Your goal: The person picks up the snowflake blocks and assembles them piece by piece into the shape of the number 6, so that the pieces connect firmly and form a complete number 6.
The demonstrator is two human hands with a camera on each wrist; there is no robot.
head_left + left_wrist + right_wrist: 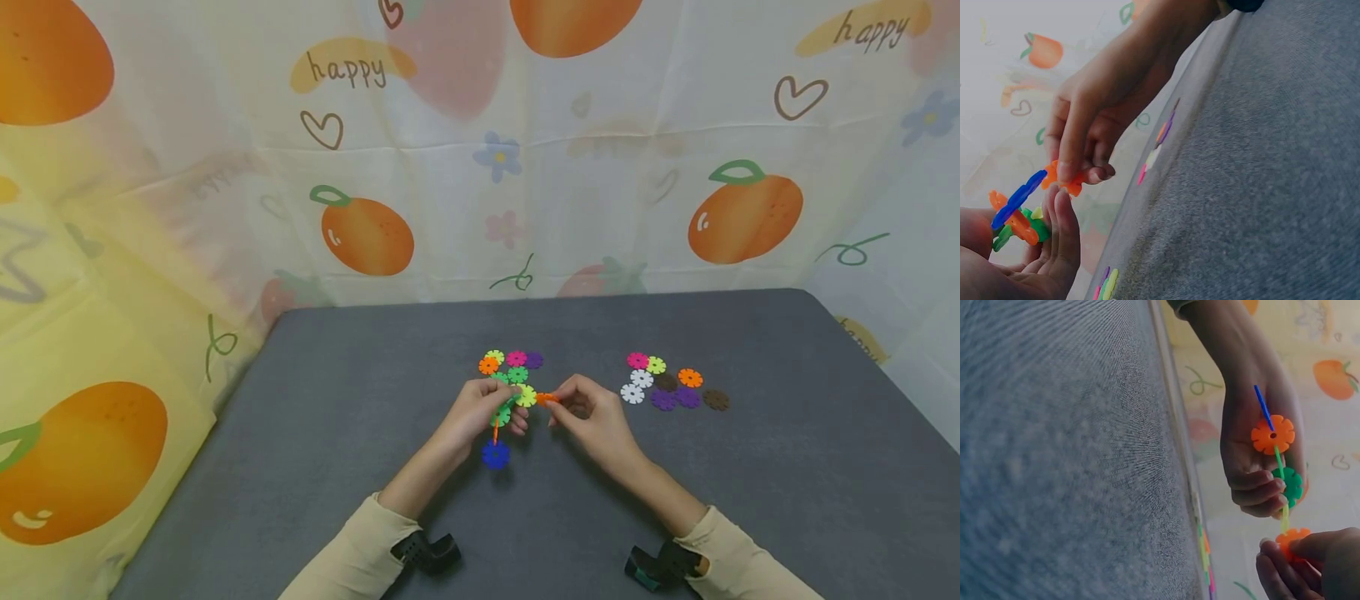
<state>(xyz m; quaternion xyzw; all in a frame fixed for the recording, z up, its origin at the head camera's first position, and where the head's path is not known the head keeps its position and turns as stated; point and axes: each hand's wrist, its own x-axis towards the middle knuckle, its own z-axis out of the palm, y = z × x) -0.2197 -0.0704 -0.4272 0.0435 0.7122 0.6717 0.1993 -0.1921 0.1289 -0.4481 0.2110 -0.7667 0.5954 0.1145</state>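
Note:
My left hand [480, 410] grips a joined chain of notched plastic discs, its fingers on the green discs. From its lower end hangs a blue disc [495, 455], linked by an orange disc [1273, 434] that stands edge-on in the head view. A yellow disc [527, 395] sticks out of the chain toward the right. Between thumb and fingers, my right hand [600, 417] pinches another orange disc [1291, 540], right at the yellow disc's edge. Part of the green disc [1293, 485] is hidden behind the left fingers in the right wrist view.
Loose discs lie on the grey table [337, 450]. Beyond the left hand is a small group with a pink disc [516, 357] and a purple disc [535, 360]. Farther right, several more include a white disc [632, 393] and a brown disc [716, 400]. A printed curtain [450, 200] hangs behind.

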